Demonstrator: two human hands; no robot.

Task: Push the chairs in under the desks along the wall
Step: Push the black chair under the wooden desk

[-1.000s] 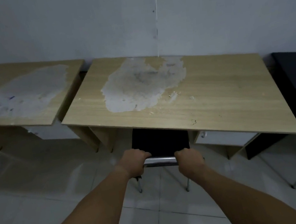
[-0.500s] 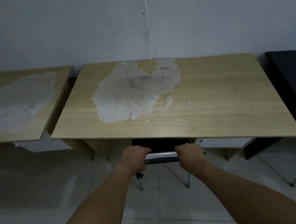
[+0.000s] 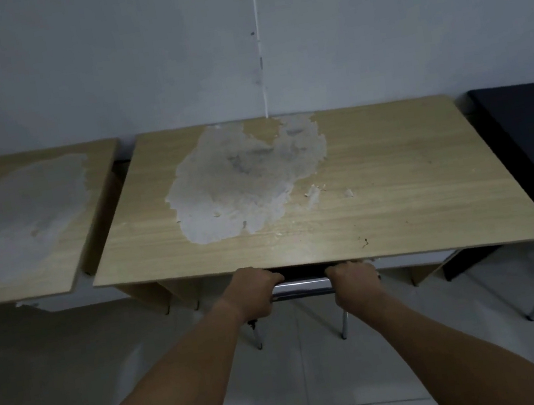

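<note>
A chair with a chrome top bar and black back sits almost wholly under the middle wooden desk; only the bar and two metal legs show below the desk's front edge. My left hand is closed around the bar's left end. My right hand grips the bar's right end. The desk top carries a large worn grey patch. The seat is hidden beneath the desk.
A second worn wooden desk stands to the left, with a narrow gap between the two. A black table with folding metal legs stands at the right. All are against a grey wall. Pale floor tiles lie below.
Both hands have pushed the chair forward; its black back, visible earlier, has slid nearly out of sight under the desk. The view has moved closer to the desk.
</note>
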